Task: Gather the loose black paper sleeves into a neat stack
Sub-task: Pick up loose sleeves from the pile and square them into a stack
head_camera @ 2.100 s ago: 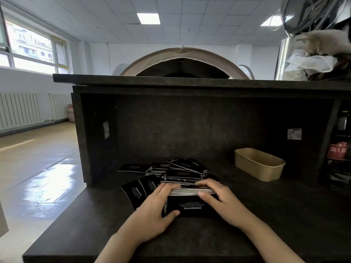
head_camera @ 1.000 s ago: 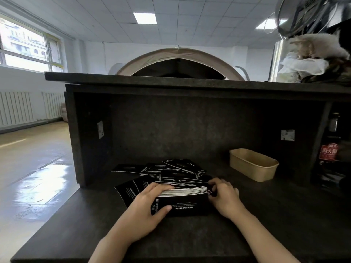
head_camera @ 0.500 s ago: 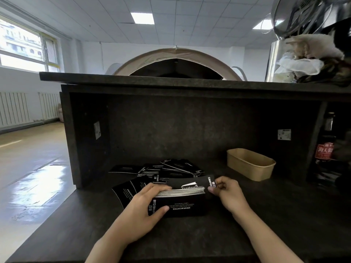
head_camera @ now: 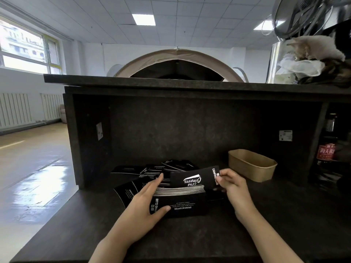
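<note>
A stack of black paper sleeves (head_camera: 182, 204) with white print stands on edge on the dark counter (head_camera: 284, 215), its white edges facing up. My left hand (head_camera: 144, 209) grips the stack's left end, thumb on the front face. My right hand (head_camera: 230, 185) pinches one black sleeve (head_camera: 193, 179) by its right end and holds it just above the stack's top. Several loose black sleeves (head_camera: 152, 170) lie fanned out behind and to the left of the stack.
A tan paper tray (head_camera: 252, 165) sits to the right at the back. A dark bottle with a red label (head_camera: 325, 149) stands at the far right. The counter's back wall and overhanging shelf (head_camera: 190, 85) close the space. The counter's left edge drops to the floor.
My right hand left the stack's right end, picked one sleeve from the loose pile, and lifted it over the stack. My left hand has stayed on the stack.
</note>
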A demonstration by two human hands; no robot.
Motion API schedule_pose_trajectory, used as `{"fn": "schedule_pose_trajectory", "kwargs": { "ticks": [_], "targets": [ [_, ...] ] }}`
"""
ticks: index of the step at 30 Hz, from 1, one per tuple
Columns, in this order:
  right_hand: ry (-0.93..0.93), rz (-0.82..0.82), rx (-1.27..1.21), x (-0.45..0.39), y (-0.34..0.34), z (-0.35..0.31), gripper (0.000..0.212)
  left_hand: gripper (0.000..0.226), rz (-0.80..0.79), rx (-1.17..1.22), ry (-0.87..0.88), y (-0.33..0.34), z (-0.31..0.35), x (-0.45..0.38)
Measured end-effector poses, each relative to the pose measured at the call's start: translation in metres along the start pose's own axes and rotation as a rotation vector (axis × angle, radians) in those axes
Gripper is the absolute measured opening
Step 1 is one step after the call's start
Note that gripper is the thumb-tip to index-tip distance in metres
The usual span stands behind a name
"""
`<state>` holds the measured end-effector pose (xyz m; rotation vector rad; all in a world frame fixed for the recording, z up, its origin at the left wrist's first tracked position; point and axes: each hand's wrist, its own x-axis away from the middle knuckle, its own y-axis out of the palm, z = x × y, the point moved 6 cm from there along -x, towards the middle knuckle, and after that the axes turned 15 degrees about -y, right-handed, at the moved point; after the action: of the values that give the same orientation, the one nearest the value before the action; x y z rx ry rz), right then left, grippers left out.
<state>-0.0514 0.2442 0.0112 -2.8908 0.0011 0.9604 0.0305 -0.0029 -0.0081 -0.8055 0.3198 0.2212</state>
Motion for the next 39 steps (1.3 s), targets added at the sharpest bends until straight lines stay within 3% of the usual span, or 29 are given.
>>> {"fn": "schedule_pose_trajectory", "kwargs": {
  "ticks": [4, 7, 10, 12, 13, 16, 21, 29, 32, 39],
  "targets": [
    [-0.073, -0.246, 0.110, 0.002, 0.020, 0.003, 0.025, 0.081, -0.021, 0.014, 0.022, 0.000, 0.003, 0.003],
    [-0.080, -0.248, 0.172, 0.002, 0.021, 0.008, 0.035, 0.063, -0.036, 0.013, 0.066, 0.000, 0.009, 0.003],
    [-0.086, -0.132, 0.616, 0.001, 0.004, 0.008, 0.018, 0.047, -0.032, 0.009, 0.095, -0.002, 0.012, 0.004],
    [0.067, -0.257, 0.977, 0.005, -0.001, 0.019, 0.040, 0.045, -0.036, 0.015, 0.103, -0.002, 0.012, 0.004],
    [0.140, -0.343, 1.040, 0.008, 0.000, 0.026, 0.052, 0.045, -0.038, 0.017, 0.105, -0.001, 0.012, 0.004],
    [0.186, -0.387, 0.967, 0.008, 0.003, 0.029, 0.055, 0.045, -0.042, 0.020, 0.113, -0.001, 0.013, 0.005],
    [0.190, -0.219, 0.745, 0.004, -0.002, 0.026, 0.027, 0.047, -0.049, 0.018, 0.117, -0.001, 0.013, 0.005],
    [0.138, 0.000, 0.498, 0.003, -0.010, 0.022, 0.016, 0.050, -0.028, -0.011, 0.112, -0.001, 0.014, 0.005],
    [0.123, 0.000, 0.410, 0.003, -0.009, 0.021, 0.004, 0.056, -0.022, -0.015, 0.074, -0.001, 0.011, 0.005],
    [0.062, -0.115, 0.173, 0.002, 0.006, 0.010, 0.019, 0.085, -0.020, -0.007, 0.021, 0.001, 0.004, 0.004]
  ]
}}
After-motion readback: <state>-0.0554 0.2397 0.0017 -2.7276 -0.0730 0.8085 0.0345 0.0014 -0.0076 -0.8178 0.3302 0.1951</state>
